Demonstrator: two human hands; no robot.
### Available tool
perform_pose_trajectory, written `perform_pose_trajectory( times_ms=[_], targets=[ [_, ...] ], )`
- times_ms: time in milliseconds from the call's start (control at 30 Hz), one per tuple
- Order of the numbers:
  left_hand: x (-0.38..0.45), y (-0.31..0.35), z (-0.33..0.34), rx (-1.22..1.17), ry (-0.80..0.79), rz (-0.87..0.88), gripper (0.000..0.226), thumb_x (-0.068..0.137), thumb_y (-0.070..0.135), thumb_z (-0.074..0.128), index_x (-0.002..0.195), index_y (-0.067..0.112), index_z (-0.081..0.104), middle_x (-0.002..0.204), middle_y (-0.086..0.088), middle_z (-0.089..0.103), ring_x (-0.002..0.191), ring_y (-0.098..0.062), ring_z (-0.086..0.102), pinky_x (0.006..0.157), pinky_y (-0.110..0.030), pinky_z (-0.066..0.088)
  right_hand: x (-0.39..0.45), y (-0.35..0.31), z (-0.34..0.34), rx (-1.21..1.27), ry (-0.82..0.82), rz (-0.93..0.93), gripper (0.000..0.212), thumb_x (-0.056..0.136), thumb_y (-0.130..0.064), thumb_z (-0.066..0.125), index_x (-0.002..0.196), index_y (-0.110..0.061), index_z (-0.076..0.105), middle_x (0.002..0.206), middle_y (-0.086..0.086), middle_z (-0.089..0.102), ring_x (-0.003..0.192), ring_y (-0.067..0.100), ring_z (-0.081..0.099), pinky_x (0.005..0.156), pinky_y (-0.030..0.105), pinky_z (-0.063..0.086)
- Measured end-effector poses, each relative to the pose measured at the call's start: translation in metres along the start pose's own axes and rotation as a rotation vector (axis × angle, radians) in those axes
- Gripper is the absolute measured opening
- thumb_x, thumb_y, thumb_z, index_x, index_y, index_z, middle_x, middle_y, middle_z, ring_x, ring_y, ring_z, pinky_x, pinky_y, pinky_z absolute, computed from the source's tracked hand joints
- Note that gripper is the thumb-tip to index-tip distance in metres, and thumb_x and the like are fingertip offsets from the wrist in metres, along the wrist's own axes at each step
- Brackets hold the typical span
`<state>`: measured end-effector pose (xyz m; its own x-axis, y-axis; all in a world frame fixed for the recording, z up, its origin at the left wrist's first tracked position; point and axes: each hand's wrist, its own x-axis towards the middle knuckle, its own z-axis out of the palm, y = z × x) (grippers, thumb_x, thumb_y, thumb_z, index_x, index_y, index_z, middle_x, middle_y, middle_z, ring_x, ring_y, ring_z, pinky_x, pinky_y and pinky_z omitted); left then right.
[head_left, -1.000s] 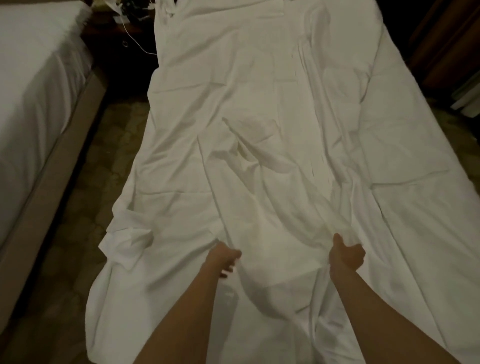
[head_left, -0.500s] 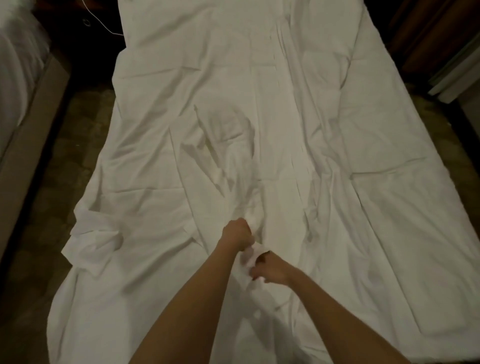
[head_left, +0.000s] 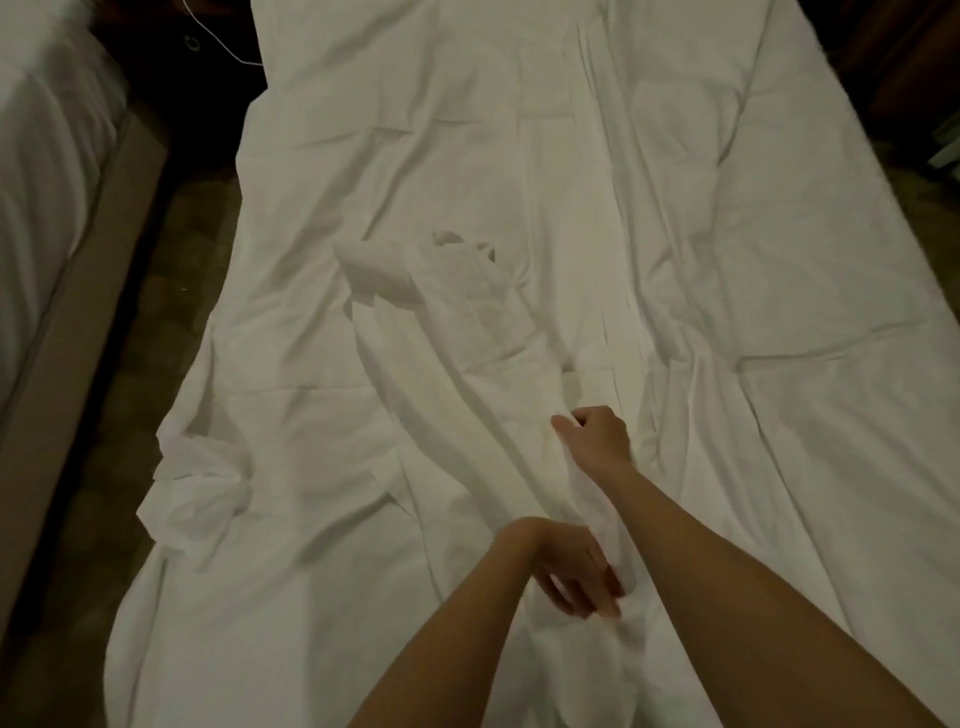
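At near edge of bed (head_left: 841, 493): left hand (head_left: 574, 571), fingers curled down round gathered fold of sheet (head_left: 415, 467), likely anchoring it. Just beyond: right hand (head_left: 597, 441) pinches same ridge, probably to draw cloth taut. Fold runs between both hands; rest of sheet lies rumpled across bed. Rolled bunch (head_left: 384, 275) mid-bed. Far left: second bed (head_left: 41, 182).

A bedroom with 2 beds: a bed (head_left: 857, 322) at 12 o'clock under a rumpled white sheet (head_left: 467, 171), a second bed (head_left: 41, 182) at 9 o'clock, patterned floor (head_left: 182, 260) between, a white cable (head_left: 223, 47) at 11 o'clock.
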<state>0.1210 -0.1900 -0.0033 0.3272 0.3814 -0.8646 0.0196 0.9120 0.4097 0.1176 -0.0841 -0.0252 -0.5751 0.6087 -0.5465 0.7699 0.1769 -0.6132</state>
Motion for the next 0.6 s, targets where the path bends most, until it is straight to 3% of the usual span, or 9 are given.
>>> perform_pose_trajectory(
  times_ms=[67,167,233,300,367,400,467,600],
  targets=[
    [-0.005,0.0,-0.022,-0.002,0.008,-0.023,0.009,0.095,0.016,0.057,0.101,0.019,0.063,0.082,0.006,0.065,0.075,-0.006,0.063,0.076,-0.023,0.05,0.004,0.013,-0.007,-0.068,0.086,0.051,0.042,0.092,-0.028,0.055,0.053,-0.015,0.044,0.054,0.0,0.045,0.054,0.021,0.048,0.053,0.03,0.031],
    [-0.02,0.002,-0.073,-0.206,0.332,0.066,0.011,0.097,0.019,0.053,0.09,0.016,0.061,0.08,0.005,0.064,0.055,-0.001,0.064,0.06,-0.019,0.048,0.013,0.04,-0.027,-0.221,0.142,0.183,0.033,0.095,-0.033,0.051,0.085,-0.006,0.066,0.088,0.013,0.066,0.087,0.032,0.064,0.069,0.031,0.042],
    [-0.032,0.006,-0.109,-0.348,0.618,0.175,0.009,0.097,0.017,0.052,0.093,0.014,0.06,0.079,0.002,0.064,0.052,-0.003,0.063,0.054,-0.018,0.046,0.019,0.054,-0.043,-0.379,0.067,0.255,0.037,0.098,-0.035,0.047,0.107,-0.004,0.063,0.108,0.017,0.064,0.101,0.033,0.061,0.079,0.034,0.045],
    [-0.043,0.01,-0.142,-0.444,0.829,0.24,0.01,0.096,0.014,0.052,0.103,0.01,0.058,0.08,-0.002,0.063,0.056,-0.007,0.062,0.054,-0.021,0.045,0.027,0.058,-0.057,-0.621,-0.121,0.254,0.034,0.098,-0.033,0.046,0.114,-0.007,0.06,0.115,0.013,0.062,0.107,0.03,0.06,0.083,0.031,0.045],
    [-0.051,0.011,-0.168,-0.508,0.961,0.265,0.015,0.095,0.014,0.053,0.108,0.007,0.058,0.087,-0.008,0.064,0.061,-0.012,0.061,0.055,-0.024,0.046,0.044,0.047,-0.064,-0.836,-0.239,0.182,0.027,0.095,-0.026,0.049,0.112,-0.01,0.062,0.106,0.007,0.063,0.105,0.024,0.062,0.077,0.026,0.043],
    [-0.054,0.011,-0.18,-0.531,1.016,0.27,0.018,0.093,0.014,0.055,0.109,0.006,0.059,0.09,-0.009,0.064,0.063,-0.014,0.061,0.056,-0.025,0.047,0.054,0.034,-0.066,-0.884,-0.218,0.13,0.024,0.094,-0.025,0.051,0.11,-0.01,0.063,0.098,0.005,0.061,0.102,0.023,0.064,0.073,0.025,0.042],
    [-0.057,0.012,-0.199,-0.552,1.122,0.283,0.023,0.09,0.016,0.059,0.109,0.004,0.061,0.092,-0.008,0.066,0.066,-0.016,0.063,0.06,-0.029,0.052,0.081,0.003,-0.062,-0.794,-0.103,0.014,0.025,0.094,-0.025,0.051,0.108,-0.009,0.063,0.096,0.004,0.06,0.099,0.025,0.063,0.072,0.026,0.041],
    [-0.06,0.014,-0.227,-0.464,1.339,0.354,0.017,0.084,0.027,0.066,0.094,0.014,0.063,0.09,-0.005,0.069,0.081,-0.021,0.067,0.078,-0.039,0.057,0.128,-0.073,-0.036,-0.174,-0.025,-0.116,0.032,0.093,-0.029,0.056,0.117,-0.009,0.061,0.115,0.008,0.064,0.106,0.025,0.059,0.088,0.032,0.044]
  ],
)
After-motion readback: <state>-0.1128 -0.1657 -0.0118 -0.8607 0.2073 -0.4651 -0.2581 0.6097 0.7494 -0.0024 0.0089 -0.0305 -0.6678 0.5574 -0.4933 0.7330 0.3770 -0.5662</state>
